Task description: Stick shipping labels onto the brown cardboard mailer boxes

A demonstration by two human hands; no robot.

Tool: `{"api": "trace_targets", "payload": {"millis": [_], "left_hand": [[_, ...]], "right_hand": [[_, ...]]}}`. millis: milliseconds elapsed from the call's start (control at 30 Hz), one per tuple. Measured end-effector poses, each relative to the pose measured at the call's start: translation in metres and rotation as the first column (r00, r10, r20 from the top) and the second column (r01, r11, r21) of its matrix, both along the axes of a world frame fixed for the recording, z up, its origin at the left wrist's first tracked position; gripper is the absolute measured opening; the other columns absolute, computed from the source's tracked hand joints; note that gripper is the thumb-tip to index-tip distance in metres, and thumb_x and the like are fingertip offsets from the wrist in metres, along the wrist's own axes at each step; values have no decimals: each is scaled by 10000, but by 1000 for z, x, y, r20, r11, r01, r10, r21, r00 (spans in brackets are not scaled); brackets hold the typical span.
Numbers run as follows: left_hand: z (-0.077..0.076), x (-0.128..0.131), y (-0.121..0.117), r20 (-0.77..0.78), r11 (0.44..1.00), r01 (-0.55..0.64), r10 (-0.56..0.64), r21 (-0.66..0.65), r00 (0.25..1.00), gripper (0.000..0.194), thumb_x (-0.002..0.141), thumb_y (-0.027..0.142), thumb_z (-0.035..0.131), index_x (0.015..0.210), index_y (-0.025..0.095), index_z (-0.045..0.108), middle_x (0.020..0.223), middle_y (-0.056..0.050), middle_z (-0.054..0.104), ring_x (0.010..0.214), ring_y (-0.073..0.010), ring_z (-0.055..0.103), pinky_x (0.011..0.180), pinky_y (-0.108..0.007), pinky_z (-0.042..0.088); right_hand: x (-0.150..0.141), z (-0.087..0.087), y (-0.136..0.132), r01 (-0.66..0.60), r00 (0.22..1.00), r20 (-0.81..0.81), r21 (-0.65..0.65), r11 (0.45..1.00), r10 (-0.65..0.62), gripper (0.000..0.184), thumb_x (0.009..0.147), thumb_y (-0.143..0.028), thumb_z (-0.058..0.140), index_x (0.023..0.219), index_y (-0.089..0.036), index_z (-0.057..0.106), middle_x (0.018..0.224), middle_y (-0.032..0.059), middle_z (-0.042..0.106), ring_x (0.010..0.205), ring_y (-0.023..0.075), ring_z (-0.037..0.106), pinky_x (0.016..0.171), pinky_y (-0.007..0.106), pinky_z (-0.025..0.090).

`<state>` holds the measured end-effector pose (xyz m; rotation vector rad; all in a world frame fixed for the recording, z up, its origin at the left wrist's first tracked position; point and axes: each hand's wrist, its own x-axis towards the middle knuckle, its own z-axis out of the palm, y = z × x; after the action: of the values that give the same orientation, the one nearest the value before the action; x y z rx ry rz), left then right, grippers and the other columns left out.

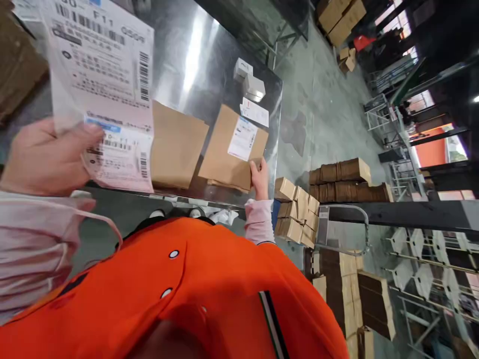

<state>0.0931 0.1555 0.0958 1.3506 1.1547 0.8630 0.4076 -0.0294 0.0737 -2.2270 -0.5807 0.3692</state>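
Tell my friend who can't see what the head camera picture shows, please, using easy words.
A person in an orange shirt holds up a sheet of barcode labels in their left hand. Their right hand touches a flat brown cardboard package on a shiny metal table, and stacks of cardboard boxes stand nearby.

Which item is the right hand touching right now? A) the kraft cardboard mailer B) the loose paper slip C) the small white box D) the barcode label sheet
A. The right hand has its fingers on the near corner of the kraft cardboard mailer, while the left hand holds the barcode label sheet.
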Motion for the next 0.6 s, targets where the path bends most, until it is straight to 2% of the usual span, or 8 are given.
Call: {"api": "trace_targets", "payload": {"millis": [67, 100, 167, 200, 267, 400, 500, 600], "left_hand": [[-1, -5, -13, 19, 1000, -17, 17, 5, 1000, 580, 640, 476, 790, 1136, 174, 782, 1074, -72, 817, 951, -322, 781, 973, -557, 647], [-1, -5, -21, -9, 1000, -7, 7, 2, 1000, 529, 647, 456, 780, 1101, 185, 784, 1027, -56, 816, 923, -305, 774, 958, -536, 653], [0, -2, -36, -105, 993, 98, -104, -63, 989, 427, 647, 484, 761, 963, 196, 773, 851, -29, 786, 829, -277, 748, 862, -469, 672], [1, 1, -42, -126, 978, 170, -186, -125, 975, 406, 621, 513, 769, 877, 198, 752, 759, -22, 754, 775, -266, 726, 794, -431, 671], [3, 9, -50, -74, 938, 267, -289, -221, 955, 441, 553, 552, 810, 799, 198, 717, 713, -30, 740, 748, -251, 696, 724, -363, 645], [4, 17, -48, 65, 973, 154, -144, -175, 987, 524, 526, 528, 890, 871, 167, 731, 877, -69, 801, 819, -224, 685, 760, -299, 602], [-1, 19, -47, 40, 973, 99, -93, -206, 995, 434, 552, 508, 862, 773, 157, 736, 740, -59, 756, 681, -197, 634, 653, -293, 560], [-13, 25, -52, 50, 972, 74, -64, -225, 997, 347, 604, 490, 816, 647, 175, 678, 613, -30, 672, 583, -158, 566, 560, -258, 484]], "right_hand": [[-3, 8, -1, 53, 998, 49, -163, 985, -46, 666, 910, -341, 762, 1475, -42, 575, 1505, 295, 594, 1411, 368, 593, 1147, 533, 539], [-15, 7, 3, -27, 999, 12, -163, 986, 30, 703, 863, -338, 822, 1469, -62, 596, 1485, 275, 614, 1360, 356, 629, 1108, 504, 573], [-56, -3, 18, -368, 915, -166, 37, 929, 369, 708, 817, -328, 870, 1461, -153, 634, 1413, 168, 695, 1211, 276, 712, 1001, 397, 641], [-80, -11, 26, -503, 809, -233, 200, 841, 539, 647, 839, -334, 851, 1441, -195, 656, 1374, 115, 730, 1155, 239, 736, 969, 357, 655], [-125, -27, 37, -536, 685, -269, 444, 718, 677, 446, 926, -378, 760, 1331, -196, 721, 1337, 87, 767, 1164, 227, 749, 1024, 367, 644], [-161, -35, 46, -555, 673, -332, 363, 748, 661, 373, 917, -464, 781, 1165, -184, 777, 1179, 79, 831, 1079, 246, 792, 1003, 397, 657], [-143, -16, 58, -531, 726, -292, 337, 778, 622, 548, 818, -457, 891, 1280, -201, 748, 1166, 64, 832, 1020, 215, 796, 929, 335, 671], [-124, 3, 72, -572, 745, -174, 331, 751, 644, 278, 891, -387, 832, 1097, -201, 827, 1070, 51, 842, 973, 191, 793, 924, 294, 645]]}}
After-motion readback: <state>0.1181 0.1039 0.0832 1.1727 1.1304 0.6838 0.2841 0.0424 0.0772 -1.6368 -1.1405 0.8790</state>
